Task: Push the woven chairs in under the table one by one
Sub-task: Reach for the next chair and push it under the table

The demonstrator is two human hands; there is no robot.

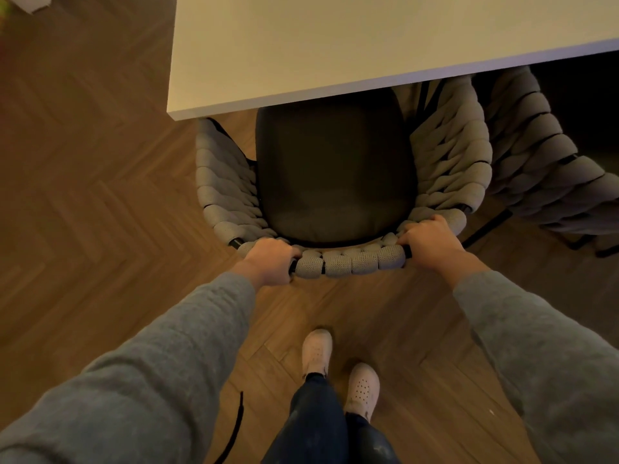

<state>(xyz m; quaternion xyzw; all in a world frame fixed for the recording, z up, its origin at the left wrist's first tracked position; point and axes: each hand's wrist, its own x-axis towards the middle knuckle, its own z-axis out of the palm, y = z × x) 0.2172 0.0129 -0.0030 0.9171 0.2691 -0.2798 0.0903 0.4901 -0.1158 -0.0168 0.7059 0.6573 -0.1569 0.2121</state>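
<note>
A grey woven chair (348, 262) with a dark seat cushion stands in front of me, its front part under the white table (301, 55). My left hand (271, 261) is closed on the left end of the chair's top rail. My right hand (430, 241) grips the rail's right end. A second woven chair (542, 169) stands to the right, partly under the table, close beside the first one.
Wooden herringbone floor (83, 195) lies all around. My feet in light shoes (338, 366) stand just behind the chair. A thin black cord (236, 426) hangs at the lower left. The table's corner (172, 113) sits left of the chair.
</note>
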